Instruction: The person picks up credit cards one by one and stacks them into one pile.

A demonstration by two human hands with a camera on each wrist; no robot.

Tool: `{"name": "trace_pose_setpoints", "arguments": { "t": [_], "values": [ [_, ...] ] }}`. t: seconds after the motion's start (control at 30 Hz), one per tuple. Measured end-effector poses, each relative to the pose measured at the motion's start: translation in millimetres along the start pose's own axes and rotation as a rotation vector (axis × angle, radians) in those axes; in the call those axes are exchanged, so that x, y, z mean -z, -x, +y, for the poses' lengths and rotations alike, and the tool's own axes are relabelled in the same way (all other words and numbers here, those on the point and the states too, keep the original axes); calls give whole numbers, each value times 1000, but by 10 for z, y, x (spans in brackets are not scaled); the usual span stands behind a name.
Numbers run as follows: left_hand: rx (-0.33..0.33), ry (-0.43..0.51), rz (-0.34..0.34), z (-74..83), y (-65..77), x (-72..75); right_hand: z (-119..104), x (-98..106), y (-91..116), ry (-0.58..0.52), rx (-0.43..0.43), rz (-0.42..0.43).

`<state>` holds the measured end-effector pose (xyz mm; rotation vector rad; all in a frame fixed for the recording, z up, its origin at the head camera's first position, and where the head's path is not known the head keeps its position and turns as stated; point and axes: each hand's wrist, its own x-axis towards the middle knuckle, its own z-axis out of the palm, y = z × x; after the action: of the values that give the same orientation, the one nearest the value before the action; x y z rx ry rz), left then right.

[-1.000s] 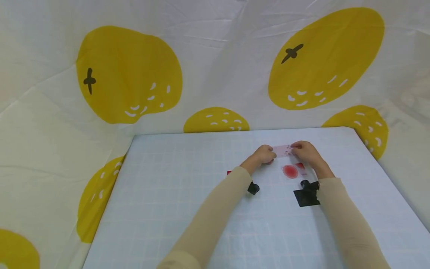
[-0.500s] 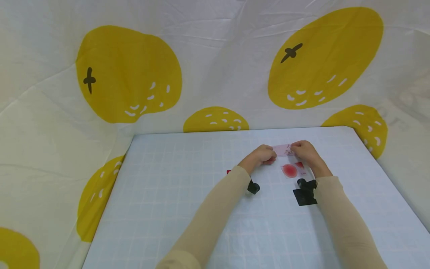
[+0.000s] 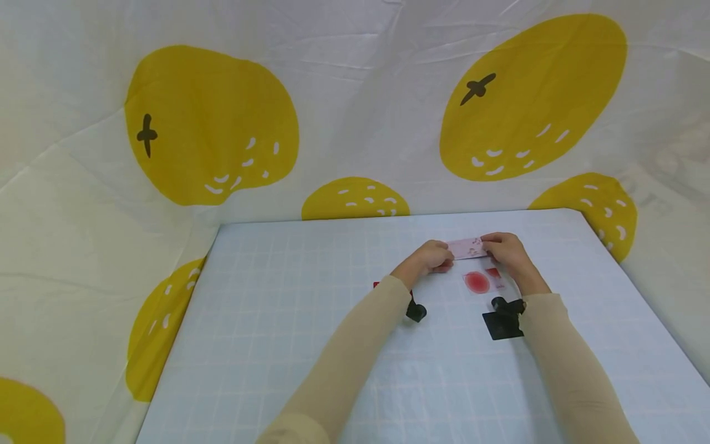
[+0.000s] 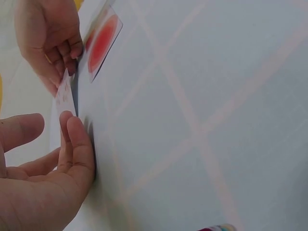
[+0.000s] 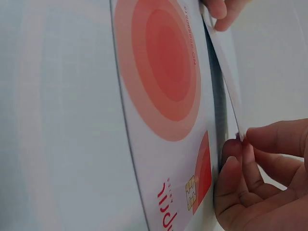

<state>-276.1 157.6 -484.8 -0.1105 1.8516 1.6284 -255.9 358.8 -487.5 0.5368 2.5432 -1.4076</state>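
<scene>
A thin pink card with small printed figures spans the gap between my hands near the table's far edge. My left hand holds its left end between the fingers, with one digit standing apart in the left wrist view. Thumb and fingers of my right hand pinch its right end, clearly seen in the right wrist view. Just in front lies a white card with red rings, a chip print and lettering. The card's ends are hidden by the fingers.
A pale checked cloth covers the table. Behind it hangs white fabric with yellow fruit prints. A red item is mostly hidden by the left sleeve. Black camera mounts sit at both wrists.
The pink card's near edge looks slightly raised compared with before. Both hands stay at its ends with only small shifts. The ringed card lies still.
</scene>
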Motion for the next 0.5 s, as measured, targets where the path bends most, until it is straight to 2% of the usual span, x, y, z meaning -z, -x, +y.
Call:
{"name": "trace_pose_setpoints", "arguments": {
  "t": [0.2,0.5],
  "values": [
    [-21,-14,12,-15,-4,-13,30,1,-17,-3,14,0],
    [-58,-182,92,-34,23,-59,32,-2,18,-36,27,-5]
  ]
}}
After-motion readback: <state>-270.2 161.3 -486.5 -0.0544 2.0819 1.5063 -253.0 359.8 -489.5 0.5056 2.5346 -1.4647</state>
